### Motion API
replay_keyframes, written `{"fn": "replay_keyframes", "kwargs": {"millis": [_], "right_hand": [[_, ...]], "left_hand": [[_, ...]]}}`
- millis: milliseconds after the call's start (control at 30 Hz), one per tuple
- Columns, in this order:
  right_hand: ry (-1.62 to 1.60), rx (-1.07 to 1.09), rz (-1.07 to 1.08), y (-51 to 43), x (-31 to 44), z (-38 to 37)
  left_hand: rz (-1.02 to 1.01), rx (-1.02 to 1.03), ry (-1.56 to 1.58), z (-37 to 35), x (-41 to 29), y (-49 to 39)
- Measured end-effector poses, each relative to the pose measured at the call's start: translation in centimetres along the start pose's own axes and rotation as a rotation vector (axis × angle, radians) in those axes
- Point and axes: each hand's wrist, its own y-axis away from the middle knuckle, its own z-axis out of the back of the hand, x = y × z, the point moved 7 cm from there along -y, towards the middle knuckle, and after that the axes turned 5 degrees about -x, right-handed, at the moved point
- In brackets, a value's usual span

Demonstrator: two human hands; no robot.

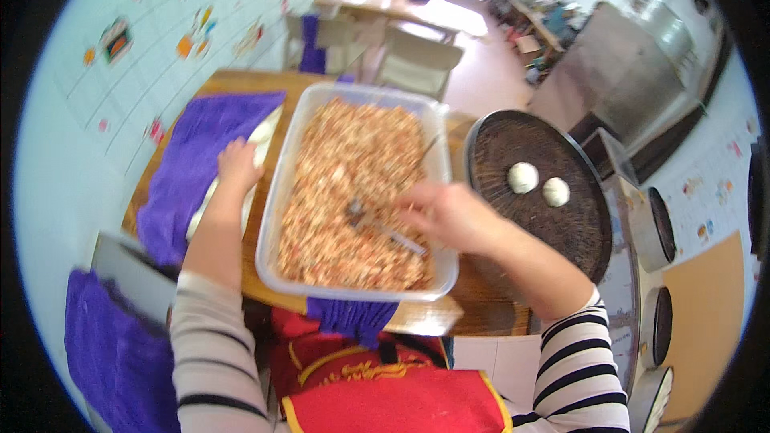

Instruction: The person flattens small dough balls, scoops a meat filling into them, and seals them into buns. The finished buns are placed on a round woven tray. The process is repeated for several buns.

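My left hand (238, 165) reaches to the pale dough pieces (263, 132) at the edge of a purple cloth (195, 150). Its fingertips are at the dough; whether they grip a piece is unclear. The cloth covers part of the dough. Over the right side of a clear plastic tub (356, 294) hovers my right hand (448, 216), blurred, fingers parted and nothing visible in them. Chopped filling (355, 150) fills much of the tub. A spoon (406, 243) lies in the filling just below that hand, its bowl partly sunk.
Right of the tub, a round dark pan (535, 234) holds two white filled buns (523, 178). Wooden table (499, 307) beneath. More round pans (662, 325) stand along the right side. Chairs (415, 57) and another table (385, 3) are beyond. A purple cloth (114, 349) hangs lower left.
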Motion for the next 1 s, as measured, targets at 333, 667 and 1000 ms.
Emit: {"fn": "replay_keyframes", "kwargs": {"millis": [333,667,1000], "right_hand": [[-1.003,-0.153,0.007,-3.6,4.2,-0.4],[-1.177,0.089,0.053,0.5,4.0,0.6],[-1.389,-0.114,-0.094,1.5,4.4,-0.4]], "left_hand": [[0.161,-0.217,1.795,17.5,-13.5,3.1],[-0.009,0.556,2.076,19.9,-22.9,12.2],[0.223,-0.048,1.939,20.2,-21.6,12.1]]}}
